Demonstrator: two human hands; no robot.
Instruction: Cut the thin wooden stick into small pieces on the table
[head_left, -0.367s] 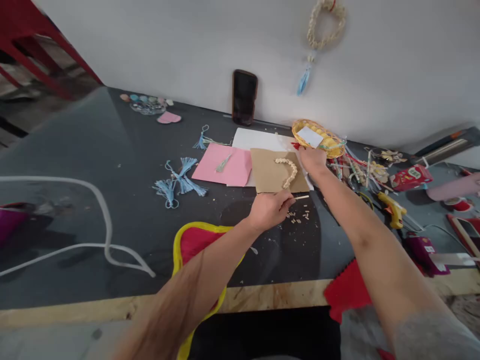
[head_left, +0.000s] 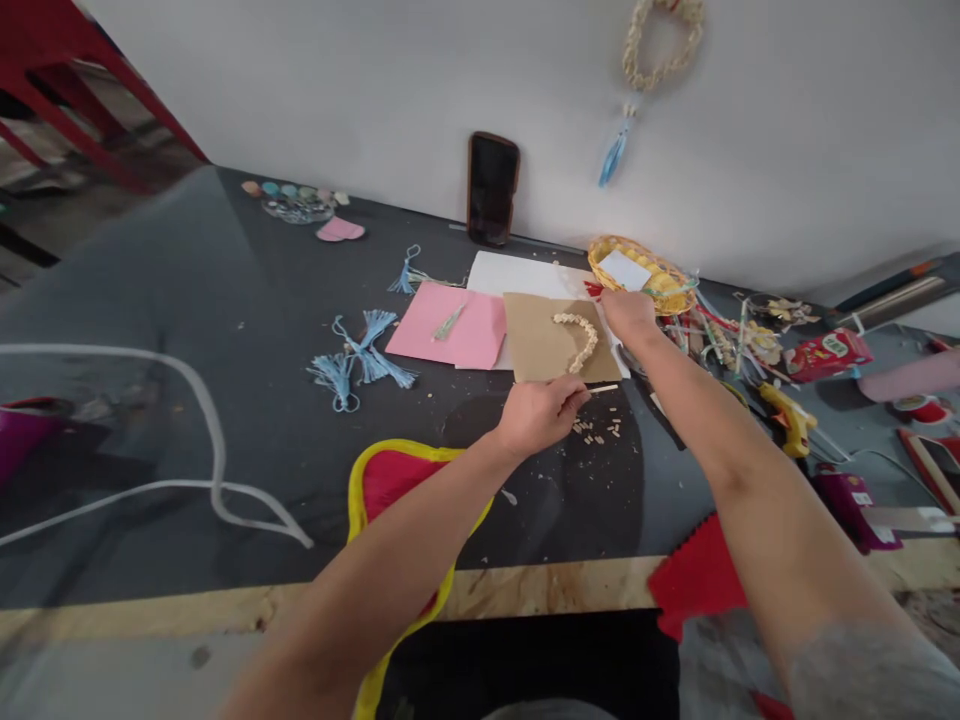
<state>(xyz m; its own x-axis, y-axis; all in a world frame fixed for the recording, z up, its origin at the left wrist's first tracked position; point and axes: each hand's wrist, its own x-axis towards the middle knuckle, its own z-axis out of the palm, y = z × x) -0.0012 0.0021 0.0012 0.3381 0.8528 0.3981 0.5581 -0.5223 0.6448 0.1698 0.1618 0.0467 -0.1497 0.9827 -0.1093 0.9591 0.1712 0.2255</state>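
Note:
My left hand [head_left: 544, 415] is closed in a pinch on a thin pale stick [head_left: 603, 388], which points right just above the dark tabletop. Small cut pieces [head_left: 589, 434] of similar colour lie scattered below it. A curved row of cream beads or folded bits [head_left: 583, 340] rests on a brown card [head_left: 532, 335] beyond that hand. My right hand [head_left: 628, 318] reaches to the card's far right corner, beside a yellow wicker basket [head_left: 679, 300]. Something small and red [head_left: 593, 289] shows at its fingertips; its fingers are mostly hidden, so any grip is unclear.
Pink paper [head_left: 412, 335] and blue tassels [head_left: 367, 355] lie left of the card. A phone [head_left: 493, 190] leans against the wall. At right are a yellow glue gun [head_left: 789, 418] and a red box [head_left: 829, 353]. A white cable [head_left: 214, 425] crosses the left side.
The view has shifted slightly. Both hands stay in nearly the same places, the left still on the stick and the right still by the basket.

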